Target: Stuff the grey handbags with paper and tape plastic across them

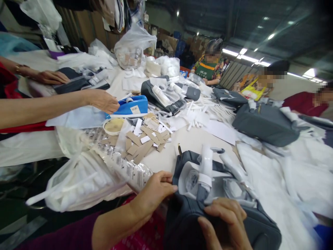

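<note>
A dark grey handbag [260,222] lies in front of me at the table's near edge, its top open. White paper and clear plastic show inside it. White wrapping covers its handles [206,161]. My left hand [154,191] grips the bag's left end, with the thumb along the rim and the other fingers partly hidden. With thumb and fingers bent, my right hand [226,222] pinches the near panel just below a handle's base. A gold-coloured zipper pull [179,149] sticks up at the bag's far left corner.
Brown and white card pieces [145,140], a tape roll [114,125] and a blue box [132,106] lie beyond. A co-worker's hand [102,100] reaches in from the left. More grey handbags [267,123] and white wrapping [281,177] spread right. A plastic bag [78,180] hangs at the left edge.
</note>
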